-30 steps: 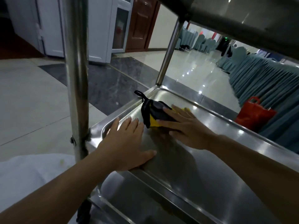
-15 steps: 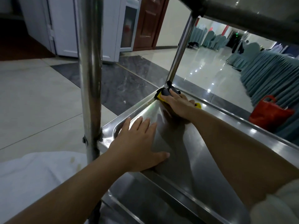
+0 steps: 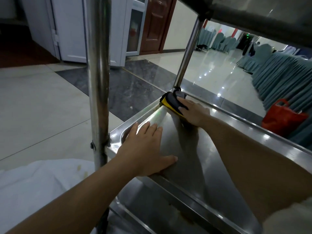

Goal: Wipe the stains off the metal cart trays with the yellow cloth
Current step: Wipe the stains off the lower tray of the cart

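The middle metal tray (image 3: 199, 159) of the cart fills the centre of the head view. My right hand (image 3: 194, 112) presses the yellow cloth (image 3: 170, 103), which has a dark grey side, into the tray's far left corner by the rear post. The cloth is bunched against the tray wall under my fingers. My left hand (image 3: 145, 149) lies flat on the tray's near left part, fingers spread, holding nothing. A lower tray (image 3: 152, 210) shows beneath, with a small brownish stain near its edge.
A thick steel post (image 3: 98, 81) stands close at the left and a thinner post (image 3: 187, 54) at the far corner. The upper tray (image 3: 253, 12) hangs overhead. A red bag (image 3: 283, 119) and teal draped tables (image 3: 283, 78) lie right; white fabric (image 3: 33, 191) lower left.
My right hand has slid the cloth from the middle of the tray away into the far left corner. My left hand has stayed flat in the same place.
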{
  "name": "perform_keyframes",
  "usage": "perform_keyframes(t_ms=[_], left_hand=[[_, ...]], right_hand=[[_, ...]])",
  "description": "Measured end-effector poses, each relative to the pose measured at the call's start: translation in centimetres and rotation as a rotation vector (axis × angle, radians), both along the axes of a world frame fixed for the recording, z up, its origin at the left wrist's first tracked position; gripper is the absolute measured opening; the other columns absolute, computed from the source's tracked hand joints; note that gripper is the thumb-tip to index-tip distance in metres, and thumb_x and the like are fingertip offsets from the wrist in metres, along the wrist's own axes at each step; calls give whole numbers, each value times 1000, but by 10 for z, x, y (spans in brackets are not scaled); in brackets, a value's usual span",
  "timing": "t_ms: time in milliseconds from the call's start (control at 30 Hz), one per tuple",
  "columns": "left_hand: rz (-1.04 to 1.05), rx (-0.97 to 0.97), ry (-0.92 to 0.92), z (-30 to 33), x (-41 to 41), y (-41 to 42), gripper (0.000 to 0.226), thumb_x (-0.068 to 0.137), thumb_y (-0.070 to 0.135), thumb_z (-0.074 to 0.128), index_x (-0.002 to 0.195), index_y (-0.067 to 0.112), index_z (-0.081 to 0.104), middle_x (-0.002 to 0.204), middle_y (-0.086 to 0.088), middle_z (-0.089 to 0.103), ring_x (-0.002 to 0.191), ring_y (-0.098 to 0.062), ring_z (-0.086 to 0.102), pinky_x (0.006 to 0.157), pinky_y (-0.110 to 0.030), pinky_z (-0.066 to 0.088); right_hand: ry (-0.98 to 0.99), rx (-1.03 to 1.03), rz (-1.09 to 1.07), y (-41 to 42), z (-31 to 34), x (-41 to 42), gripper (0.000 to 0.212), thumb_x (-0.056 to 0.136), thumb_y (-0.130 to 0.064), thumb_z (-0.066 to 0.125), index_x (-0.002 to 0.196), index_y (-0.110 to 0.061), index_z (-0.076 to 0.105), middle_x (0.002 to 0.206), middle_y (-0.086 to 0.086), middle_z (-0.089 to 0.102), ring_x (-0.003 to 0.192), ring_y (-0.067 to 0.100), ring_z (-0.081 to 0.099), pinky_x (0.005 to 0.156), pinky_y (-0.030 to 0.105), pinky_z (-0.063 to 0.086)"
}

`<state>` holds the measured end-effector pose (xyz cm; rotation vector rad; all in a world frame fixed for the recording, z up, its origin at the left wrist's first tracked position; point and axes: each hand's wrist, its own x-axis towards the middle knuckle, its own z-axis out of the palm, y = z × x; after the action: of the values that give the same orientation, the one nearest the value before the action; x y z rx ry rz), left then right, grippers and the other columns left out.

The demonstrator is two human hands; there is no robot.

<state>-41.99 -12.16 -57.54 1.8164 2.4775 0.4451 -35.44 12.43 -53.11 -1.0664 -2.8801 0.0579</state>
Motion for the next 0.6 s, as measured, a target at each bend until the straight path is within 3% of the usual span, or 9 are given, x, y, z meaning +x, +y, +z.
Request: perform_keyframes(t_ms=[167,333,600], left_hand=[[7,52,5,1,1,0,105,74,85,31,152,18,11,160,0,15,148,-20,10,120,-48,5],[6,81,-13,0,2,0,103,76,83,35,152,18,10,160,-1,17,147,-20,13,120,-45,4],[-4,38,30,-2,1,1,102,78,83,26,153,18,6,162,-2,9,148,-19,5,120,-45,0]], right_hand=[[-58,84,215,-26,4,11,42,97,-36,40,138,-45,38,153,-10,32,132,32,35,105,52,33],[83,-15,447,-67,-4,18,40,96,-20,44,131,-38,52,149,-7,40,129,29,39,109,44,29],[39,104,372,-65,-8,-8,40,95,-45,41,135,-45,46,151,-9,34,136,31,31,108,51,31]])
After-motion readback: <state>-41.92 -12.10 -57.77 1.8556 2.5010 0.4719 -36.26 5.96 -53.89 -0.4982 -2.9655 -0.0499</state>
